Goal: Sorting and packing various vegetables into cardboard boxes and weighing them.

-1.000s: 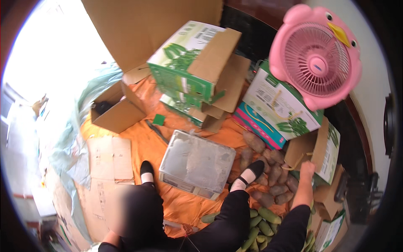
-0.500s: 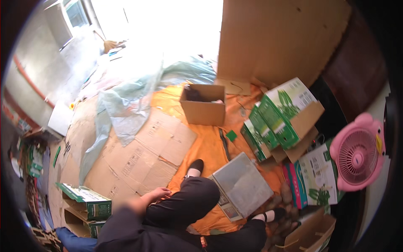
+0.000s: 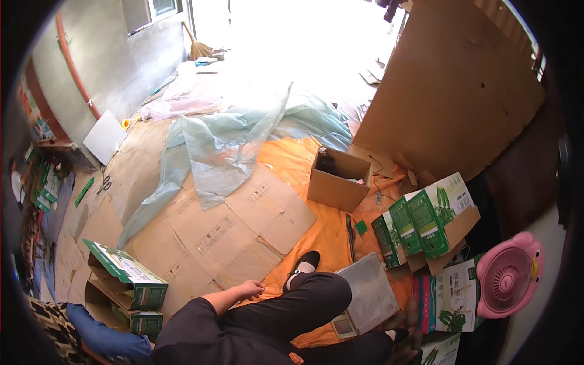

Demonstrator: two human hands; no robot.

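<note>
The person wears plain black trousers (image 3: 292, 307), lightly creased. Left of the trousers is a dark top (image 3: 191, 340) of nearly the same black, its sleeve (image 3: 198, 313) leaving the forearm (image 3: 222, 298) and left hand (image 3: 250, 290) bare. Just beyond the trousers shows a low black shoe (image 3: 312, 258) with a small pale ornament (image 3: 297, 272), worn over a white sock (image 3: 306, 267).

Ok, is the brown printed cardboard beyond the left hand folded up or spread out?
Spread out: the brown printed cardboard lies flat, its panels open, crease lines visible.
</note>
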